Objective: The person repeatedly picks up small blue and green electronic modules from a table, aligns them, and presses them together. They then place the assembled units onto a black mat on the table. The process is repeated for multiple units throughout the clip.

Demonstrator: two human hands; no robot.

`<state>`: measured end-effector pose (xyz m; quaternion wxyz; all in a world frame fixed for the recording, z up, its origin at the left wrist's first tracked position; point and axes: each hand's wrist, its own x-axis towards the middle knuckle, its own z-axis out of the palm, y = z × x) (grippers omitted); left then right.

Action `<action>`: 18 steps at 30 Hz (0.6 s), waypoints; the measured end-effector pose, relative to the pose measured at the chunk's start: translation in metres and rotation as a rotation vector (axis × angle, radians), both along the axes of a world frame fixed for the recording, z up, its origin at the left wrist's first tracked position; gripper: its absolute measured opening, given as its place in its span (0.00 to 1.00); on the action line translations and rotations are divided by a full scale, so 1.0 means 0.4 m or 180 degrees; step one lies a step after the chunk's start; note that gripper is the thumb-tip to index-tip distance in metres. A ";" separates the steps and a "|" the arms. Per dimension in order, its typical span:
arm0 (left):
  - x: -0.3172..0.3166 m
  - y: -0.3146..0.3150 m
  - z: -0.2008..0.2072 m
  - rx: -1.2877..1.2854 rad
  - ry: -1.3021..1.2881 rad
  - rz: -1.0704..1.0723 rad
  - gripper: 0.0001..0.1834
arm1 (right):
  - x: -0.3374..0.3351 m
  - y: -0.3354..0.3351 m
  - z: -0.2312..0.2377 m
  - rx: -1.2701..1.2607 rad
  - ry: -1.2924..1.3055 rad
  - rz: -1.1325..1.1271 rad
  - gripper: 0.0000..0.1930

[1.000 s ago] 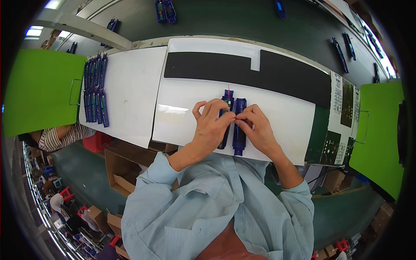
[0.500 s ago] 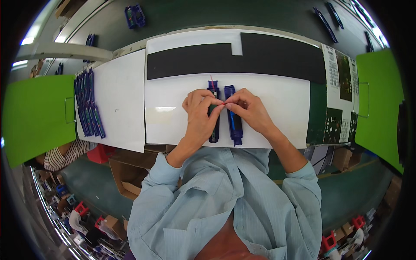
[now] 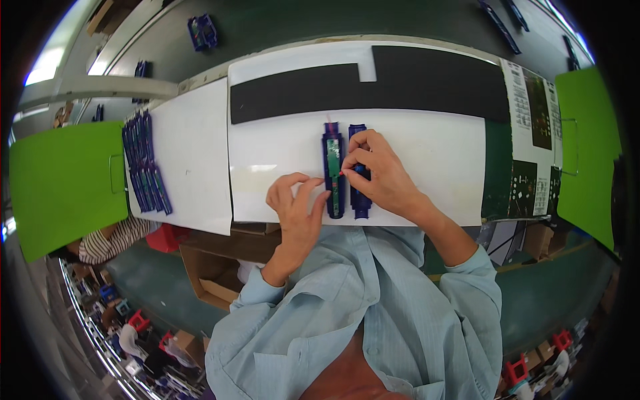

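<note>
A long dark-blue plastic housing with a green circuit board (image 3: 334, 157) inside lies upright in view on the white work surface, a thin wire sticking out past its far end. Beside it on the right is a second blue housing (image 3: 361, 207), partly covered by my right hand (image 3: 379, 172). That hand's thumb and forefinger pinch a small red wire (image 3: 341, 173) over the right edge of the board housing. My left hand (image 3: 298, 205) rests at the housing's left edge, thumb and forefinger apart, holding nothing.
Black mats (image 3: 300, 92) lie along the far side. Several blue housings (image 3: 143, 163) stand in rows on the left board. Green panels (image 3: 67, 187) flank the bench, and printed sheets (image 3: 527, 133) lie at right. A cardboard box (image 3: 203, 270) is below the bench; a conveyor (image 3: 287, 20) runs beyond.
My left hand has let go and moved down and left, uncovering the circuit board. My right hand has shifted slightly nearer, still pinching the red wire.
</note>
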<state>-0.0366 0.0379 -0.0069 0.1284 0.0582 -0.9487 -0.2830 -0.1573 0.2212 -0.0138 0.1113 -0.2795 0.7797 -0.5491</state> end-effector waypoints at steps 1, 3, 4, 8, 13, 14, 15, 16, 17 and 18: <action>0.018 0.004 0.001 -0.0118 -0.0050 -0.0013 0.17 | -0.004 -0.001 0.006 0.0072 0.0126 0.0160 0.03; 0.024 0.011 -0.015 -0.0139 0.0006 -0.0183 0.17 | -0.012 -0.010 0.015 0.0207 0.0382 0.0485 0.04; 0.016 0.013 -0.028 -0.0040 0.0021 -0.0212 0.17 | -0.015 -0.016 0.013 0.0232 0.0412 0.0607 0.04; 0.001 0.018 -0.053 0.0237 0.0175 -0.0227 0.15 | -0.015 -0.033 -0.002 0.0379 0.0555 0.0986 0.04; -0.016 0.014 -0.057 0.0649 0.0147 -0.0236 0.13 | -0.026 -0.038 0.006 0.0555 0.0475 0.1187 0.04; -0.018 0.012 -0.057 0.0674 0.0141 -0.0252 0.12 | -0.026 -0.039 0.010 0.0551 0.0477 0.1190 0.04; -0.019 0.011 -0.057 0.0700 0.0136 -0.0270 0.12 | -0.026 -0.040 0.012 0.0547 0.0479 0.1192 0.04; -0.019 0.010 -0.057 0.0666 0.0166 -0.0302 0.12 | -0.025 -0.041 0.014 0.0546 0.0436 0.1171 0.04; -0.018 0.009 -0.058 0.0632 0.0196 -0.0335 0.12 | -0.024 -0.043 0.014 0.0545 0.0394 0.1148 0.04; -0.017 0.009 -0.058 0.0597 0.0226 -0.0369 0.12 | -0.022 -0.044 0.014 0.0545 0.0352 0.1124 0.04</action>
